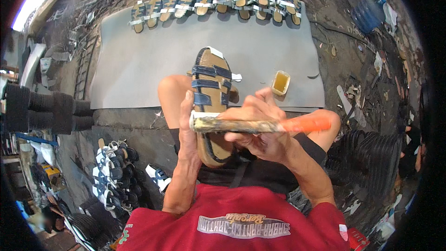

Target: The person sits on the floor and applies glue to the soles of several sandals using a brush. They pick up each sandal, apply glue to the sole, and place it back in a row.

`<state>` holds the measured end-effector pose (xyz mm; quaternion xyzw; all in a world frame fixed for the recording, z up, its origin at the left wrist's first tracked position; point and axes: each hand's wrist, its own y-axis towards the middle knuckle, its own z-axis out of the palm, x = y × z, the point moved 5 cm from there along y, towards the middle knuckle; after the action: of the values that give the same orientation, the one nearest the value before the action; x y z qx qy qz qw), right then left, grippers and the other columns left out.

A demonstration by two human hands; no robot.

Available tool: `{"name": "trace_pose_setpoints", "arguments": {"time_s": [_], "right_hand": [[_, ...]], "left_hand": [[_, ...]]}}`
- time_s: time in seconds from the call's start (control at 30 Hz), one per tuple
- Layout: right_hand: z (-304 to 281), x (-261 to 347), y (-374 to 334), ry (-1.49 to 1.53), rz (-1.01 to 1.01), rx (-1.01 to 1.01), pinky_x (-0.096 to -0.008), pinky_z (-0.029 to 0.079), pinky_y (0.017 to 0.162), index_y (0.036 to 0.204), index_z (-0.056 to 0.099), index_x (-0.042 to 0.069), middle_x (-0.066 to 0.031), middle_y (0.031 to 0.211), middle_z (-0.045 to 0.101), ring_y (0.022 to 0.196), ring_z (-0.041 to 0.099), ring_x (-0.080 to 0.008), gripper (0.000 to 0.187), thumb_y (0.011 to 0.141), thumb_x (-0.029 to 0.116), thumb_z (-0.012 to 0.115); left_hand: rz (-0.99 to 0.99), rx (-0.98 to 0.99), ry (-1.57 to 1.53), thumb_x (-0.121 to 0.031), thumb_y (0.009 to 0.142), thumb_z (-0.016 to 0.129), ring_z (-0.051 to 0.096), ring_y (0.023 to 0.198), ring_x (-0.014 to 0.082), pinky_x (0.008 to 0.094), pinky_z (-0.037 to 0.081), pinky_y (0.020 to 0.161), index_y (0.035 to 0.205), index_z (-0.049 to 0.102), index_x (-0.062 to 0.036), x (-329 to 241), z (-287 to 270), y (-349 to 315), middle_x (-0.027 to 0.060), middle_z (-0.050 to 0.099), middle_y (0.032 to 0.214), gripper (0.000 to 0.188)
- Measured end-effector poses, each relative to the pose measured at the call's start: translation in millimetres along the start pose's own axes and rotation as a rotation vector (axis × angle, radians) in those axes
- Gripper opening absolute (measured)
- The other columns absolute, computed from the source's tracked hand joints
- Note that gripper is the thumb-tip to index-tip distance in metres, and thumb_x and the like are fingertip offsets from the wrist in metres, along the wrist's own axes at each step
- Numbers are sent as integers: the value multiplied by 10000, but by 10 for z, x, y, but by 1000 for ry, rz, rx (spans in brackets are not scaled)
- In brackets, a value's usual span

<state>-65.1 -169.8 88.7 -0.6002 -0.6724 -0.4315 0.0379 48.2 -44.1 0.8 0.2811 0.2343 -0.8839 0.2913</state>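
My left hand (188, 128) is closed on the left edge of a sandal (211, 100), held up above my lap. It has a tan footbed, dark blue straps and a white band across its lower part. In my right hand (262, 128), between thumb and fingers, is an orange-handled brush (304, 123). Its long brown, crusted shaft lies across the sandal, with the yellowish tip at the left end of the white band. Whether the tip touches the band I cannot tell. Part of another sandal (234, 95) shows behind the held one.
A grey mat (153, 65) spreads before me. A row of sandals (203, 2) lines its far edge; a small tub of yellow liquid (280, 83) stands on its right. Sandals and straps (116, 176) pile up at left. Dark sole stacks (367, 158) flank me. Blue bottles (367, 14) lie far right.
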Motion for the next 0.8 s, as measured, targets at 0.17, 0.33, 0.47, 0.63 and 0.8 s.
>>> {"name": "trace_pose_setpoints", "arguments": {"time_s": [0.17,0.33,0.47,0.63,0.8], "right_hand": [[-117,-360,-235,-64,116,24,-372,358,798,1149,724,166,39,1047,733,757,571,-164,279,919,318,765],[7,2,-43,-43,-58,-2,-369,363,774,1111,747,173,64,1116,731,807,578,-171,274,877,307,790],[-18,-448,-391,-9,231,121,-362,371,788,1088,773,161,4,1082,746,809,596,-194,210,897,249,779],[45,-81,-12,48,76,-49,-398,363,875,1090,731,112,-28,934,717,720,522,-179,269,904,293,801],[-2,-335,159,397,296,-198,-346,383,766,1094,726,71,-23,849,624,754,482,-196,274,940,294,768]], "left_hand": [[18,34,-68,-467,1073,489,710,1057,206,348,617,884,1368,576,-77,-53,-200,38,104,714,1182,497],[-17,-98,-11,-497,1064,495,718,986,176,345,614,843,1331,612,-88,31,12,-28,80,719,1155,501],[110,-147,13,-496,1073,476,722,952,174,344,619,818,1316,612,-79,-114,-59,-41,74,722,1135,502],[-69,-100,-113,-497,1078,451,728,935,176,340,624,830,1271,623,-77,95,-2,-71,90,728,1101,493],[-50,-85,17,-554,1050,477,716,961,193,338,611,847,1306,601,-52,102,-51,-69,97,706,1161,577]]}}
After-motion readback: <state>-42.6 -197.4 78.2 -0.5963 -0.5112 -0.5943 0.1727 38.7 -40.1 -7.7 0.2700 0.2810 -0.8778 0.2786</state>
